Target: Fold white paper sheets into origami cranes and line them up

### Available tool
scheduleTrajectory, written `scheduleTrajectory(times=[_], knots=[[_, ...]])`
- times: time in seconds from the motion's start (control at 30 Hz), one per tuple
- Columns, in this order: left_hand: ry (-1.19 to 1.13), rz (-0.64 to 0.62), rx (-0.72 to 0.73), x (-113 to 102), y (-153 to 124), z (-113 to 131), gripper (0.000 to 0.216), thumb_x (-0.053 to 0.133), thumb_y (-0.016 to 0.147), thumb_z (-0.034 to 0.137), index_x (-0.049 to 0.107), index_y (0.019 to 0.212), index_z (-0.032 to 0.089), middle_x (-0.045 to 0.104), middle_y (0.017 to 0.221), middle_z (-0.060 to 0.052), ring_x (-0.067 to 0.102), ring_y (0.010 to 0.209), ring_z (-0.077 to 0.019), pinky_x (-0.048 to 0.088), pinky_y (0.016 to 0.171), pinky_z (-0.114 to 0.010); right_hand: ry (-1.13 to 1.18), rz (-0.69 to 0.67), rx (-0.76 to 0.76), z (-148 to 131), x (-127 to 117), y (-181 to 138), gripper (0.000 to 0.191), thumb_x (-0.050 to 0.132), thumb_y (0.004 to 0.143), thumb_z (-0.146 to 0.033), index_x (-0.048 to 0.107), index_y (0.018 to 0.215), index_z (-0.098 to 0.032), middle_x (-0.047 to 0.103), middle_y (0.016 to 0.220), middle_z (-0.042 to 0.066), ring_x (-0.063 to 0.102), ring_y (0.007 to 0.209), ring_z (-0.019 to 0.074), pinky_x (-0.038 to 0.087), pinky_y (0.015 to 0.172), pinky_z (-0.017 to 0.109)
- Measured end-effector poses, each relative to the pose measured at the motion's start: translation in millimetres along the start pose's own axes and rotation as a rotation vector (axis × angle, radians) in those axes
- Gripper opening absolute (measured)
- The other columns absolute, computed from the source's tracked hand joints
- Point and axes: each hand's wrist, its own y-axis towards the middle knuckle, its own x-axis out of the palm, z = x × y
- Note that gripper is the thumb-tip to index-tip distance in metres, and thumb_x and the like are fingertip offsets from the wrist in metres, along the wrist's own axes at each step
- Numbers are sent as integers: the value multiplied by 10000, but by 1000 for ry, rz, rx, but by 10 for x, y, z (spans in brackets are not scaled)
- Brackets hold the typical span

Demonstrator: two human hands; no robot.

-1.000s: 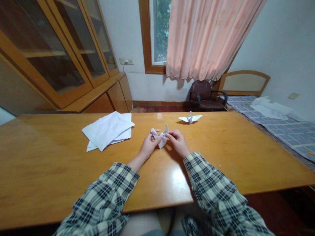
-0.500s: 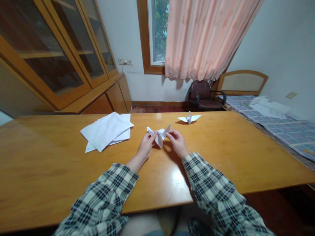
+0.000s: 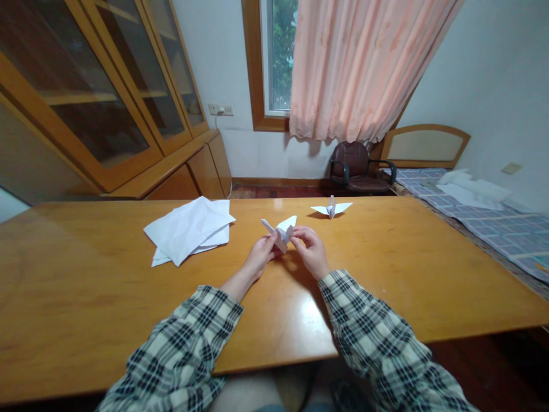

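Note:
Between my two hands, just above the table, is a white folded paper crane [image 3: 285, 228]. My left hand [image 3: 261, 254] is closed on its near left side, thumb on top. My right hand [image 3: 311, 250] pinches its right end between thumb and fingertips; the exact spot is partly hidden by the fingers. One narrow point of the crane sticks out to the upper left and a wing rises at the back. Farther off to the right, a second paper crane [image 3: 331, 209] stands on the table with its wings spread.
A loose pile of white paper sheets [image 3: 189, 229] lies left of my hands on the wooden table [image 3: 128, 320]. Beyond the table are a glass-door cabinet [image 3: 167, 143], a brown armchair [image 3: 350, 166] and a bed [image 3: 480, 214] on the right.
The crane has been turned and tilted in my hands, so its wing now points up at the back. My left hand has shifted slightly right. The standing crane and sheets have stayed put.

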Motion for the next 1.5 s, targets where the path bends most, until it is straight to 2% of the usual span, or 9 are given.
scheduleTrajectory(times=[0.17, 0.3, 0.43, 0.53, 0.6, 0.7, 0.97, 1.13, 1.5], knots=[[76, 32, 80, -41, 35, -8, 549, 732, 622, 666, 645, 769, 144, 600, 638, 14, 520, 583, -100, 413, 586, -224, -36, -48, -10, -104, -24, 0, 192, 631, 858, -404, 720, 803, -243, 685, 993, 67, 608, 997, 220, 442, 973, 425], [132, 52, 120, -58, 48, -11, 551, 735, 609, 674, 649, 714, 139, 489, 534, 52, 379, 508, -68, 292, 506, -203, 64, 4, 53, -75, -29, -1, 328, 539, 907, -465, 724, 781, -225, 676, 922, 69, 608, 951, 214, 471, 918, 399], [208, -4, 158, -50, 12, -8, 513, 718, 665, 637, 650, 712, 131, 527, 577, 35, 398, 555, -80, 302, 550, -212, 230, 78, 274, 60, -24, 15, 307, 599, 848, -495, 685, 958, -221, 652, 1003, 58, 601, 864, 183, 511, 761, 319], [267, -69, 191, -51, -10, -6, 477, 699, 715, 600, 665, 753, 125, 601, 674, 5, 468, 643, -106, 362, 643, -227, 288, 70, 439, 121, -18, 29, 420, 665, 779, -491, 615, 1111, -239, 643, 1001, 32, 569, 744, 136, 465, 627, 254], [299, -99, 212, -60, -12, -1, 460, 688, 737, 582, 673, 788, 125, 626, 721, -6, 494, 684, -120, 384, 687, -237, 306, -17, 558, 124, -18, 33, 404, 654, 766, -521, 624, 1030, -216, 619, 827, 3, 503, 613, 109, 382, 516, 229], [359, -115, 250, -85, 3, 15, 465, 662, 755, 588, 679, 817, 127, 644, 757, -17, 523, 734, -143, 403, 728, -253, 293, -155, 645, 105, -24, 33, 377, 656, 740, -551, 608, 756, -178, 502, 605, -37, 375, 501, 83, 269, 458, 230], [579, 27, 309, -220, 98, 24, 536, 530, 798, 656, 578, 629, 150, 513, 583, 21, 441, 598, -127, 340, 595, -247, 283, -49, 550, 104, -110, 88, 383, 723, 669, -517, 523, 639, -192, 462, 564, -50, 361, 532, 94, 253, 502, 244], [617, 1, 349, -289, 126, 31, 504, 495, 836, 620, 581, 676, 150, 524, 631, 14, 460, 624, -131, 349, 613, -248, 319, -41, 498, 141, -162, 104, 380, 718, 703, -511, 526, 639, -188, 461, 587, -45, 361, 556, 97, 256, 524, 251], [717, 16, 346, -307, 90, 119, 520, 477, 831, 641, 541, 617, 171, 453, 517, 31, 424, 520, -119, 317, 529, -245, 268, -75, 462, 166, -245, 148, 422, 702, 720, -545, 498, 613, -192, 428, 570, -52, 352, 550, 99, 251, 540, 261]])
